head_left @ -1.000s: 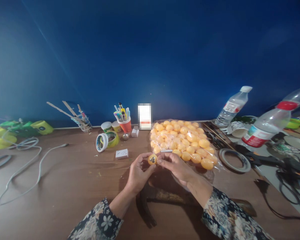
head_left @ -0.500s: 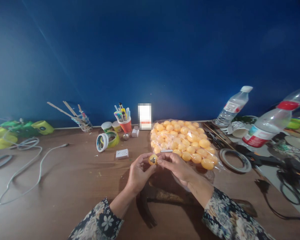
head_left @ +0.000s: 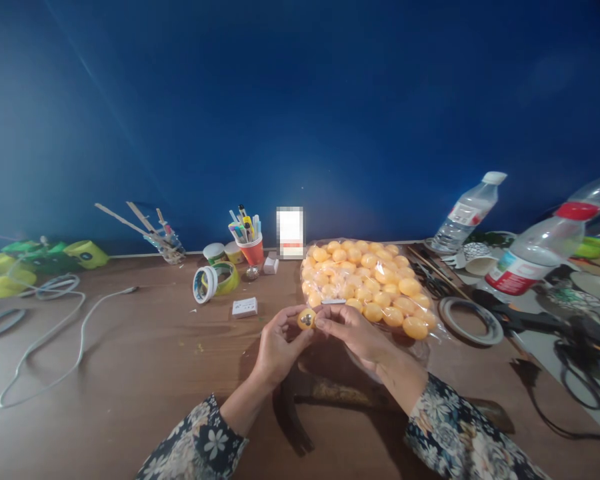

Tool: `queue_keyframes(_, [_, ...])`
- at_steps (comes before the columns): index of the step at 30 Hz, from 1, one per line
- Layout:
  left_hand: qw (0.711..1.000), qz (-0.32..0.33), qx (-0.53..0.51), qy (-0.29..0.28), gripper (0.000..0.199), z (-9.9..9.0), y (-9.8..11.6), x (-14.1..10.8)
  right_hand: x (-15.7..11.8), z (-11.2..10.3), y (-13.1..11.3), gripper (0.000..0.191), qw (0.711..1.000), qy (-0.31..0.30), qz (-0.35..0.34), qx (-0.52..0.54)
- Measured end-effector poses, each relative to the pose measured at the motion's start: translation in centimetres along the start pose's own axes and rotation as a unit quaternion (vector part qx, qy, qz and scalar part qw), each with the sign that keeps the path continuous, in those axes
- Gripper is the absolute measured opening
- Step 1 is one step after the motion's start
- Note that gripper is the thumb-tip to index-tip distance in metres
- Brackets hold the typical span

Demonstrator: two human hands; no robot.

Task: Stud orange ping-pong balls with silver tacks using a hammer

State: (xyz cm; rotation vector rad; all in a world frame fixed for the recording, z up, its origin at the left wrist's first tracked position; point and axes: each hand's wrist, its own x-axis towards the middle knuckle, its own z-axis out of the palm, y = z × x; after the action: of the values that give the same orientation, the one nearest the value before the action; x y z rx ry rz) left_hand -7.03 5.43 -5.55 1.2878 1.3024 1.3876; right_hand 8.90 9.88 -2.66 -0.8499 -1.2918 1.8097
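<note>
Between the fingertips of both hands is a small yellow ball (head_left: pixel 307 319) with a shiny, dark-patterned patch facing me. My left hand (head_left: pixel 279 343) grips it from the left with thumb and fingers. From the right, my right hand (head_left: pixel 353 333) pinches at its edge with thumb and forefinger. A thin whitish strip (head_left: pixel 333 302) shows just above the right fingers; I cannot tell whether they hold it. Behind the hands lies a clear plastic bag of yellow balls (head_left: pixel 373 283). Below them a hammer (head_left: pixel 340 393) rests on the table, partly hidden by my right forearm.
A small white box (head_left: pixel 245 307), a tipped white-rimmed tub (head_left: pixel 205 285) and a cup of pens (head_left: pixel 253 251) stand left of centre. A white cable (head_left: pixel 83 333) lies far left. At right are a tape roll (head_left: pixel 470 321), plastic bottles (head_left: pixel 537 250) and a glue gun (head_left: pixel 535 320).
</note>
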Motion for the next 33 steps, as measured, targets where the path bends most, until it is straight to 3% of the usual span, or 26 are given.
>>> queue_keyframes(33, [1.000,-0.020,-0.020,-0.009,0.038,0.01,-0.03,0.07,0.29,-0.28,0.58,0.037,1.000,0.017,0.010,-0.008])
